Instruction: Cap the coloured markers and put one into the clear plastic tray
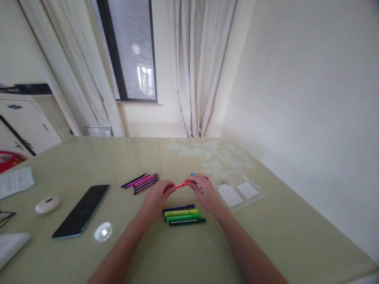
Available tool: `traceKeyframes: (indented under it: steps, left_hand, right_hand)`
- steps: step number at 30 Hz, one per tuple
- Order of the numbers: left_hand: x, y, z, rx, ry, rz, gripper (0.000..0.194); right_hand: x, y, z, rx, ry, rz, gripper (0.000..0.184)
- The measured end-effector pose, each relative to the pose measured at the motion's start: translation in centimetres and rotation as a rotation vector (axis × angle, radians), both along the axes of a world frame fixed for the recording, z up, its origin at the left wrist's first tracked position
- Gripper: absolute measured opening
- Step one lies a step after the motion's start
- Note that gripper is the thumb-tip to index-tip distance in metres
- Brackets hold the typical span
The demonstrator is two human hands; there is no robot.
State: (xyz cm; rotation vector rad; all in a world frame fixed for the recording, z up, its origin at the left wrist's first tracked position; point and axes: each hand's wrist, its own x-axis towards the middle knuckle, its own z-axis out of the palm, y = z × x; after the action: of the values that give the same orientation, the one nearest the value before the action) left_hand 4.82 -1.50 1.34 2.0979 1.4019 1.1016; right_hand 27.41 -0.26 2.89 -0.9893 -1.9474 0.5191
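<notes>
Both my hands hold one orange marker (179,185) level above the table. My left hand (156,199) pinches its left end and my right hand (204,193) pinches its right end, fingers closed. Just below my hands lie several markers in a neat row: purple (178,207), yellow-green (181,212), green (182,217) and dark green (187,222). A bundle of pink, red and dark markers (141,182) lies to the left of my left hand. A blue marker tip (192,174) shows behind my right hand.
A clear plastic marker pouch (238,191) lies right of my right hand. A black phone (82,211), a white oval object (47,205) and a small round white thing (103,231) sit at left. Papers (14,181) lie at the far left edge. The table ends near the wall at right.
</notes>
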Motion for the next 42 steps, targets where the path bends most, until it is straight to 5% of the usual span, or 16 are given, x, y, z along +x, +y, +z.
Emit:
traceKeyframes:
  steps: [10,16,19,22,24,27,31,35,39,42]
  left_hand:
    - [0.7,-0.6,0.5,0.032,-0.127,0.0,0.019]
    - [0.1,-0.7,1.4,-0.164,-0.017,-0.13,0.025]
    - [-0.3,-0.9,1.1,-0.268,0.109,-0.227,0.027]
    - [-0.7,-0.5,0.5,-0.264,0.17,-0.262,0.03]
    - [-1.5,0.2,0.2,-0.196,0.151,-0.164,0.033]
    - [-3.6,1.4,-0.2,-0.1,0.139,0.183,0.03]
    - [-6.6,2.1,-0.6,-0.115,0.344,0.531,0.028]
    - [-7.2,1.9,-1.0,-0.123,0.529,0.581,0.03]
    - [-7.2,2.0,-1.2,-0.14,0.533,0.545,0.034]
    - [-8.1,2.4,-1.4,-0.102,0.519,0.645,0.04]
  right_hand:
    - [-0.6,-0.3,0.0,-0.166,0.109,0.012,0.018]
    - [1.6,1.0,0.4,-0.187,0.182,-0.128,0.029]
    - [4.1,2.1,0.2,-0.162,0.012,-0.384,0.022]
    - [5.6,2.6,-0.3,-0.172,-0.285,-0.437,0.016]
    - [5.7,2.6,-0.6,-0.169,-0.416,-0.395,0.012]
    - [5.0,2.3,-0.9,-0.152,-0.542,-0.366,0.006]
    - [3.9,2.1,-1.2,-0.171,-0.595,-0.316,0.008]
    - [3.2,2.0,-1.5,-0.142,-0.554,-0.259,0.009]
    - [2.7,1.7,-1.6,-0.112,-0.566,-0.241,0.009]
    - [2.4,1.6,-1.6,-0.105,-0.587,-0.234,0.008]
